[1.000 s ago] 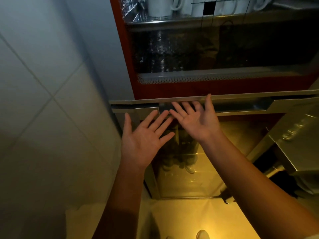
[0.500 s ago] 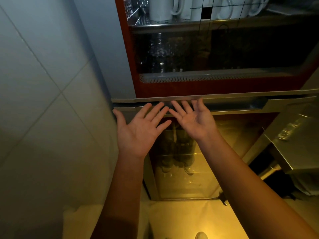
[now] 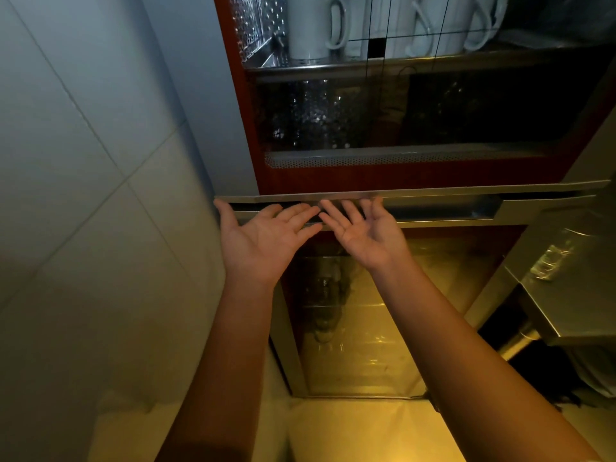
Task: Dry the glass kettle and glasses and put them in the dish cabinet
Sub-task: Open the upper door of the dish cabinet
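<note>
- Both hands are empty. The left hand (image 3: 263, 241) and right hand (image 3: 361, 235) are palm-up with fingers straight, gripping nothing.
- Fingertips (image 3: 328, 208) reach the steel handle strip (image 3: 443, 211) of the dish cabinet (image 3: 246, 128). They look to be touching it, but the light is too dim to be sure.
- Task items: faceted glasses (image 3: 316, 118) show faintly on the mid shelf behind a dark pane, w/ white mugs (image 3: 310, 28) on the shelf above.
- The glass kettle can't be picked out. Blurry shapes behind the lower door (image 3: 366, 328) may be glassware or just a reflection.
- Likely step: working the lower door via the handle, prob. near the end of the task.
- Risk 1: flat fingers w/o a curl could slip off the smooth strip, so the door jerks or snaps back.
- Risk 2: a hard pull or shove would shake the cabinet, and stacked glasses inside could knock together or chip.
- Risk 3: fingers in the recess could get pinched betw. the strip and the frame above.
- Risk 4: the left thumb sits near the tiled wall (image 3: 100, 161), leaving little room on that side.
</note>
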Available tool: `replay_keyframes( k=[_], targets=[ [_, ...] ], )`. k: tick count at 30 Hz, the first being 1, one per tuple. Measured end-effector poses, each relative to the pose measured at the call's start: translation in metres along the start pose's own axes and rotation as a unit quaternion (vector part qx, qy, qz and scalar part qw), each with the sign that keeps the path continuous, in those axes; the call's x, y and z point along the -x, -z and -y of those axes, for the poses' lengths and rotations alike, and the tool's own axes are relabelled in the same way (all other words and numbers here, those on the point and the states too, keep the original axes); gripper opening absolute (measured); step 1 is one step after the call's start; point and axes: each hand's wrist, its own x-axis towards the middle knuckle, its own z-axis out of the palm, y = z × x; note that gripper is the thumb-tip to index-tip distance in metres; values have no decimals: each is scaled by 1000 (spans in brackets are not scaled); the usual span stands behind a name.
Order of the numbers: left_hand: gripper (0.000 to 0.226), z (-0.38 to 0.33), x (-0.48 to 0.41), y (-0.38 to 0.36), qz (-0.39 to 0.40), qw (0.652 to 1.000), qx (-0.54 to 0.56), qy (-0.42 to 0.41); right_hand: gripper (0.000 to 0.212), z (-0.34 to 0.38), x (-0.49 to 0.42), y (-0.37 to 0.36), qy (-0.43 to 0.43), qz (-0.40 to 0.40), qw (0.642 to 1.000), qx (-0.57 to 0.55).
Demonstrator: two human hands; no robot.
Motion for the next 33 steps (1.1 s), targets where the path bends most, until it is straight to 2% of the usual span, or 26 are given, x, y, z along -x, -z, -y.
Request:
replay_keyframes(
  k=[15,33],
  targets=[
    [95,2,-14,2,-3,1000,22,-9,50,3,5,-7,-3,-29,999,-12],
    [83,9,-15,9,5,1000,15,-18,51,4,1,-5,-2,-26,1000,15]
  ],
)
